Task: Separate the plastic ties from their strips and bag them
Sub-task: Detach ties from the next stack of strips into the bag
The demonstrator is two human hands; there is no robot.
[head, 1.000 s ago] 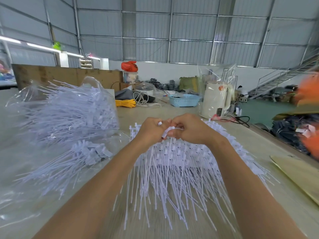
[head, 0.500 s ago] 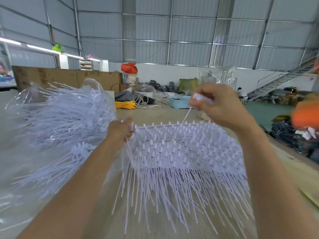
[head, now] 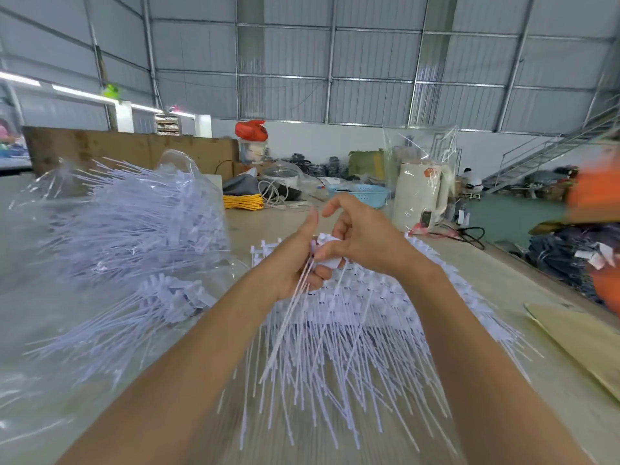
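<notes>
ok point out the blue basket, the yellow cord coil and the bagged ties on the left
blue basket (head: pixel 364 193): head view, on its perforated front wall
yellow cord coil (head: pixel 244 201): head view, middle of the coil
bagged ties (head: pixel 134 223): head view, middle of the heap inside the clear bag

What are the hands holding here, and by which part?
Left hand grips a few loose plastic ties near their heads; right hand pinches those heads.

blurred: orange shape (head: pixel 597 196) right edge | hidden: tie heads (head: pixel 330 260) behind fingers (head: pixel 330 251)
</notes>
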